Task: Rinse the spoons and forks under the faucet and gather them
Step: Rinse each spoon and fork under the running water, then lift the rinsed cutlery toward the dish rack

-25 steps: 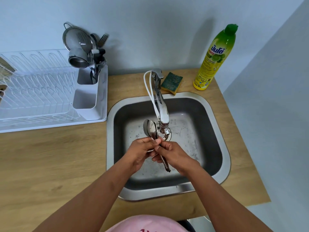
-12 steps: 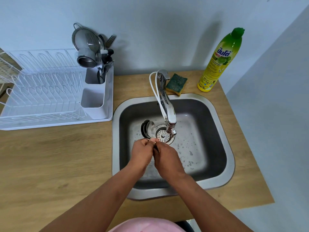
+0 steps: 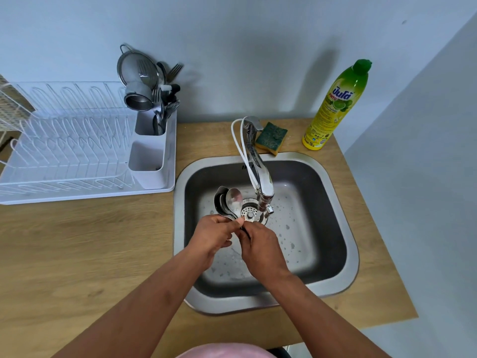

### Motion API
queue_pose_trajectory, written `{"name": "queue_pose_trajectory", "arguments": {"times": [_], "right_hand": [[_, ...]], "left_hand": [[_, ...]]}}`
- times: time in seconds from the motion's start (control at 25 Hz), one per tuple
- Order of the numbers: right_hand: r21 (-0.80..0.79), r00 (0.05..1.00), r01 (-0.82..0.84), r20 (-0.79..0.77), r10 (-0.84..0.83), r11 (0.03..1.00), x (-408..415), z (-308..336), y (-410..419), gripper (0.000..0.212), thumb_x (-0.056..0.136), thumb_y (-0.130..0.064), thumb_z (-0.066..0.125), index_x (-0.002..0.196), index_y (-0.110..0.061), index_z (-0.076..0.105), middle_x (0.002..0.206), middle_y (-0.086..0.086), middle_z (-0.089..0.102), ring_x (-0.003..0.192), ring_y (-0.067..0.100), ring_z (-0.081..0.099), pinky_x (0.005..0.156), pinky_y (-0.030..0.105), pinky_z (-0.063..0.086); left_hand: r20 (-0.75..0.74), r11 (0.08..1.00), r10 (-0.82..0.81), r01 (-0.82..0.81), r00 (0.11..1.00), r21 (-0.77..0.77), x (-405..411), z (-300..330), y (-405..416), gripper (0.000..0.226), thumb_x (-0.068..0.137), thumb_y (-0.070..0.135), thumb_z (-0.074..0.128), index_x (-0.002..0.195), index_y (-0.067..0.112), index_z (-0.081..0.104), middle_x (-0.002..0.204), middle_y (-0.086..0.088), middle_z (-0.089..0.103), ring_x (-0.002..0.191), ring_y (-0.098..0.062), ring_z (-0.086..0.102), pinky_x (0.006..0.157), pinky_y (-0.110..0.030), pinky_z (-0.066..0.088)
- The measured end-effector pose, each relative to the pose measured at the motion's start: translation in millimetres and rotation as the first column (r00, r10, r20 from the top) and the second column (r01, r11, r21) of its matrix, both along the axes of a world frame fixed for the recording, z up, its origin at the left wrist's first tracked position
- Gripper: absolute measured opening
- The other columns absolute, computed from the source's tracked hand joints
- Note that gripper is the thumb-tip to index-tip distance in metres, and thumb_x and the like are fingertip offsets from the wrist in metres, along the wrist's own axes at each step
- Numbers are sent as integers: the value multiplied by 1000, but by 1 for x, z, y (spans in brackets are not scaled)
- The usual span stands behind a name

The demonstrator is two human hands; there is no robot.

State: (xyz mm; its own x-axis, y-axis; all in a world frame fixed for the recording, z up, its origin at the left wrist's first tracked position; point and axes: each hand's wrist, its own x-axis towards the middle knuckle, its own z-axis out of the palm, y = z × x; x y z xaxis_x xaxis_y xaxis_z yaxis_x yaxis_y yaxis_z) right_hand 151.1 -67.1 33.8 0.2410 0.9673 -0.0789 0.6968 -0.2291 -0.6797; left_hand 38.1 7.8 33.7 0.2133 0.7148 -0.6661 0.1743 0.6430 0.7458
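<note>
Over the steel sink (image 3: 338,228) both hands meet just in front of the faucet (image 3: 260,177). My left hand (image 3: 214,235) grips a bunch of spoons (image 3: 227,200); their bowls fan out to the upper left of the drain. My right hand (image 3: 260,248) is closed around the handle ends of the same bunch, which it hides. The spoon bowls sit left of the faucet's spout. No running water shows clearly. More forks and spoons (image 3: 165,109) stand in the white cutlery holder (image 3: 148,161) at the dish rack's right end.
A white dish rack (image 3: 64,151) sits on the wooden counter (image 3: 77,254) left of the sink. A green-yellow sponge (image 3: 271,138) and a dish soap bottle (image 3: 335,107) stand behind the sink. A wall closes in on the right.
The hands have shifted slightly lower under the spout, and the spoon bowls have fanned out further left. The camera view has drifted, so the whole scene sits further right.
</note>
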Motion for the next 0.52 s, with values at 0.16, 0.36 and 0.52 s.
{"name": "queue_pose_trajectory", "arguments": {"times": [0.16, 0.36, 0.52], "right_hand": [[23, 998, -28, 60, 27, 999, -4, 3, 4, 21, 104, -21, 49, 108, -15, 69, 96, 6, 69, 82, 18, 62, 75, 27, 50], [-23, 994, -82, 72, 84, 996, -4, 30, 1, 28, 100, -20, 55, 127, -17, 60, 114, 3, 66, 100, 17, 61, 90, 30, 51], [219, 986, -114, 143, 84, 969, 6, 86, 12, 36, 100, -21, 56, 135, -15, 60, 123, 1, 68, 107, 11, 63, 94, 14, 42]], "left_hand": [[76, 998, 65, -65, 995, -5, -2, -3, 0, 20, 82, 25, 85, 66, 13, 79, 60, -3, 69, 57, -13, 57, 60, -27, 53], [187, 993, 102, -110, 977, 37, -15, 0, 6, 14, 84, 20, 82, 76, 9, 81, 66, -5, 72, 61, -12, 62, 63, -27, 53], [286, 984, 172, -176, 943, -15, -31, 6, 27, 14, 85, 15, 79, 88, 2, 80, 85, -14, 76, 79, -22, 70, 80, -36, 59]]}}
